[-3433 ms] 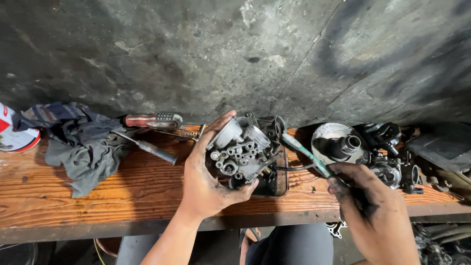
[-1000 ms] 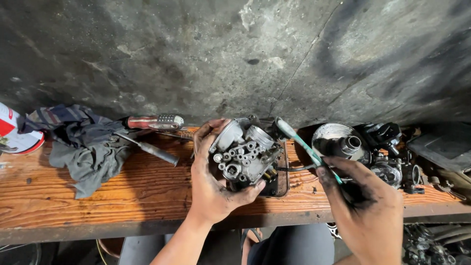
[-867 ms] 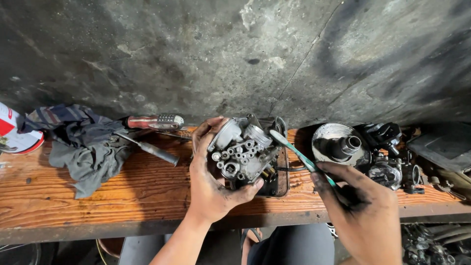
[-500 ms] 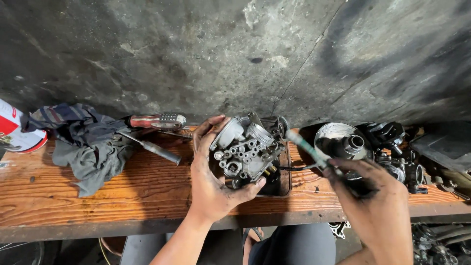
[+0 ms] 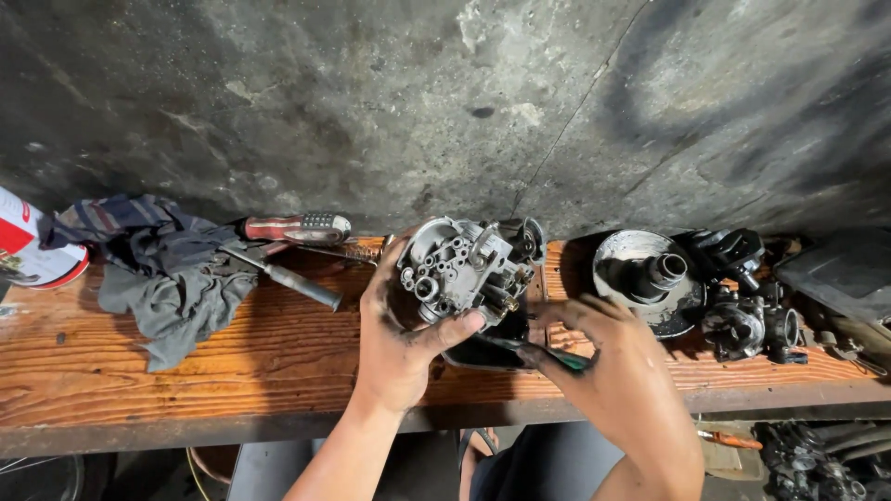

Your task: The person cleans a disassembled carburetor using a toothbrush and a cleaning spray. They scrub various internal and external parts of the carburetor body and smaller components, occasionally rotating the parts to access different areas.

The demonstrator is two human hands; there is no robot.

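Grey carburetor (image 5: pixel 461 269) in left hand (image 5: pixel 401 325), ports up.

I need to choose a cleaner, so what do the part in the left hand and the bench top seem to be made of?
The carburetor body in the left hand looks like cast metal, probably aluminium: dull silver-grey, matte, with moulded ports and grime. The bench top looks like bare wood: orange-brown planks with visible grain and dark oily stains.
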